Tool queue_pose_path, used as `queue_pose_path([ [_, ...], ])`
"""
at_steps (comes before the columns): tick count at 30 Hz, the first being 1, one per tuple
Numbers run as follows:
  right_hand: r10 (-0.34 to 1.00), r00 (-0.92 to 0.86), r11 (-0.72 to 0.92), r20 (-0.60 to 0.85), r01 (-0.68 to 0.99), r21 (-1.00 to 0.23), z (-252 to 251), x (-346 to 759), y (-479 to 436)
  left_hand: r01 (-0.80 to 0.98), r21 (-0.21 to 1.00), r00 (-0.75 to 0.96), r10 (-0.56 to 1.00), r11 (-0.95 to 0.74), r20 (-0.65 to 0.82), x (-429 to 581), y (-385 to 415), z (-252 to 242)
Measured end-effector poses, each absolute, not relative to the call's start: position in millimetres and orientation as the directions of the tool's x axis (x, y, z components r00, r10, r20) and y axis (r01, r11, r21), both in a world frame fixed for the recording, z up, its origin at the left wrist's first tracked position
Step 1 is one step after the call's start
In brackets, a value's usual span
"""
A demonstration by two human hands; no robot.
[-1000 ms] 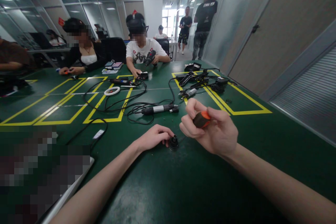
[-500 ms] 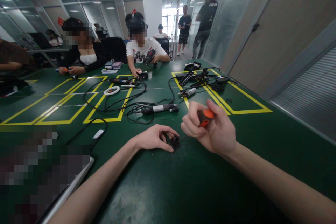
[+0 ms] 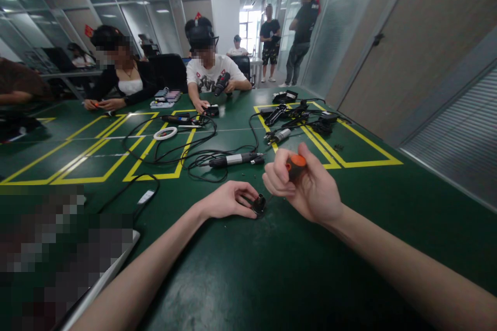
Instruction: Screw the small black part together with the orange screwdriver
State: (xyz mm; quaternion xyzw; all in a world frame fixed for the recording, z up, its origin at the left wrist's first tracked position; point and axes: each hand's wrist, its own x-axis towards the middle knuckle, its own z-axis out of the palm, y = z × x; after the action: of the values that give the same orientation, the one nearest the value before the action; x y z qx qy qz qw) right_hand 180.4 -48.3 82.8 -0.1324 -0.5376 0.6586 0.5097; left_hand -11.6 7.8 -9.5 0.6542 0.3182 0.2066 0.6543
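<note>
My left hand point(image 3: 229, 200) rests on the green table, its thumb and fingers pinching a small black round part point(image 3: 259, 204) with a raised post in the middle. To the right, my right hand point(image 3: 306, 181) is wrapped round the orange and black handle of a screwdriver point(image 3: 297, 167). Its thin shaft, hard to make out, points left toward the black part. Just beyond both hands lies a grey and black pen-shaped electric tool point(image 3: 235, 160) with a coiled black cable.
Yellow tape outlines point(image 3: 373, 163) mark the table. Black parts and cables point(image 3: 306, 116) lie at the right back, near a silver cylindrical piece point(image 3: 280, 136). A white ring point(image 3: 165, 133) sits at the left. Across the table a co-worker point(image 3: 217, 75) holds a power drill point(image 3: 222, 84).
My right hand has shifted slightly left with the screwdriver, and its handle has turned in the fingers. The black part sits a little higher and slightly turned in my left hand.
</note>
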Motion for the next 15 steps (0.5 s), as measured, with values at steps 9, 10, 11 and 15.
queue_pose_path([
  [9, 0.834, -0.381, 0.166, 0.400, -0.519, -0.839, 80.8, 177.5, -48.3, 0.179, 0.984, 0.717, 0.685, -0.003, -0.129, -12.5, 7.1, -6.4],
  [10, 0.836, -0.381, 0.163, 0.395, -0.514, -0.842, 81.2, 176.9, -47.6, 0.179, 0.984, 0.717, 0.685, -0.006, -0.126, -12.4, 7.0, -6.5],
  [11, 0.838, -0.386, 0.153, 0.386, -0.512, -0.845, 81.4, 176.5, -47.0, 0.176, 0.984, 0.716, 0.687, -0.005, -0.124, -12.3, 6.9, -6.8],
  [15, 0.831, -0.410, 0.118, 0.377, -0.532, -0.838, 80.7, 176.8, -48.1, 0.162, 0.987, 0.700, 0.703, 0.012, -0.123, -11.3, 6.6, -9.5],
])
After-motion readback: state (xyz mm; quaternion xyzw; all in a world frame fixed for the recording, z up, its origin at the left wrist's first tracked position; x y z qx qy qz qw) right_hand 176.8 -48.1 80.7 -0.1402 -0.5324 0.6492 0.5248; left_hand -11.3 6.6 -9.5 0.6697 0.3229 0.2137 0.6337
